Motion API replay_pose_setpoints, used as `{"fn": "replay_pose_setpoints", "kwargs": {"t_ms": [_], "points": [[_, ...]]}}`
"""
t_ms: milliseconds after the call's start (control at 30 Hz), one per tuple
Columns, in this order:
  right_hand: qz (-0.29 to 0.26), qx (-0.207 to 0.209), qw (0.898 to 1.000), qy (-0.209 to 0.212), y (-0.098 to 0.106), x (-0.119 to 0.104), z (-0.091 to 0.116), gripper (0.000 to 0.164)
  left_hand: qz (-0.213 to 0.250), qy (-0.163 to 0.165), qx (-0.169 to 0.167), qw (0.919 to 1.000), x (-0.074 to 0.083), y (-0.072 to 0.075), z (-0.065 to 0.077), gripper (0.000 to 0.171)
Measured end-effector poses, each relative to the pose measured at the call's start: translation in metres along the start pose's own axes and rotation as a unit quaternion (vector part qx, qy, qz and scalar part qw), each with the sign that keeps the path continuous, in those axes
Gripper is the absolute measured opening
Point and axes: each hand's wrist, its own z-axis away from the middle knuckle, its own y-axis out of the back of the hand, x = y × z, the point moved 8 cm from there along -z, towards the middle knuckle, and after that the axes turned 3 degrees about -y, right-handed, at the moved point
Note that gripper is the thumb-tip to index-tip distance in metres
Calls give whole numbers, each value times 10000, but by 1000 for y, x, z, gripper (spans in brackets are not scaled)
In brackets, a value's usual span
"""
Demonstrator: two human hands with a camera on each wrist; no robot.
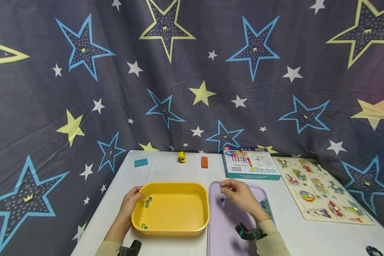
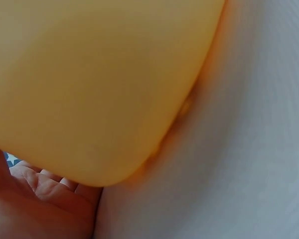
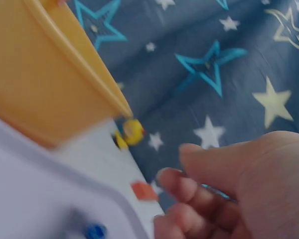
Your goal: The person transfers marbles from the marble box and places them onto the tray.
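My left hand (image 1: 130, 205) grips the left rim of a yellow tub (image 1: 172, 229), thumb over the edge. In the left wrist view the fingers (image 2: 55, 191) lie beside the tub's outer wall. Several small green and blue marbles (image 1: 147, 203) lie along the tub's left side. Over the lilac tray (image 1: 219, 231), my right hand (image 1: 240, 196) pinches a small blue marble (image 1: 222, 187) between thumb and fingertips, mostly hidden by them. Another blue marble (image 3: 95, 230) lies on the tray below. More green and blue marbles (image 1: 265, 207) are gathered at the tray's right side, partly behind the hand.
Behind the tub are a teal block (image 1: 140, 162), a yellow toy duck (image 1: 181, 157) and an orange block (image 1: 204, 162). A boxed toy set (image 1: 251, 163) stands at the back right, beside a wooden picture puzzle board (image 1: 323, 193). A star-patterned curtain (image 1: 179, 89) borders the table.
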Motion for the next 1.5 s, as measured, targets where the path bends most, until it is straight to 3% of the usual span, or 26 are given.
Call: {"fn": "replay_pose_setpoints", "kwargs": {"t_ms": [233,500,867,1500], "points": [[497,-131,9986,-98,17,16,2,22,3,-50,23,10000,2,1,-1,34],[1032,-243,9941,-209,18,29,4,15,14,37,12,10000,0,1,-1,33],[1489,91,9857,-778,20,43,6,11,-15,20,25,10000,1,0,0,33],[1948,355,9775,-726,18,48,3,9,99,44,37,9999,2,0,1,34]]}}
